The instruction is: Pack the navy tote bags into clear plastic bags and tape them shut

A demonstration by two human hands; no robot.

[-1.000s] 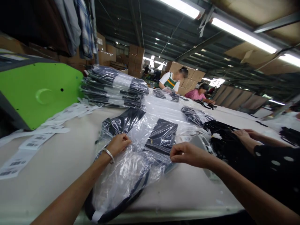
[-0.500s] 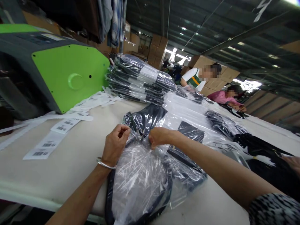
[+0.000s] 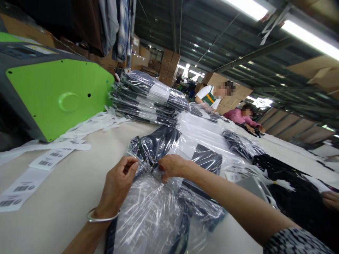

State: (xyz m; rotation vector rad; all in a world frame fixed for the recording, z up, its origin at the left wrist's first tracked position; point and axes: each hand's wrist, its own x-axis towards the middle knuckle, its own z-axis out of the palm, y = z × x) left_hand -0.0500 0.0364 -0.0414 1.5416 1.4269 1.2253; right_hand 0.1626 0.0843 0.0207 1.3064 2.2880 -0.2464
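Note:
A clear plastic bag (image 3: 148, 211) with dark folded clothing in it lies in front of me on the table. My left hand (image 3: 120, 180), with a silver bangle at the wrist, pinches the bag's upper edge. To the right of it, my right hand (image 3: 172, 167) is closed on the same plastic, its fingertips turned down and partly hidden. Just beyond both hands lies another dark garment in clear plastic (image 3: 159, 141). A further bagged dark garment (image 3: 208, 158) sits to the right, partly behind my right forearm.
A green and grey machine (image 3: 58, 98) stands at the left, with barcode label strips (image 3: 45, 162) before it. Behind is a stack of bagged garments (image 3: 153, 97). Black clothing (image 3: 299, 190) lies at the right, where another person's hand (image 3: 331, 199) shows. Two people work across the table.
The view has tilted up and shifted, so things sit further left and lower. Both hands keep their grip on the plastic bag, with little movement against it.

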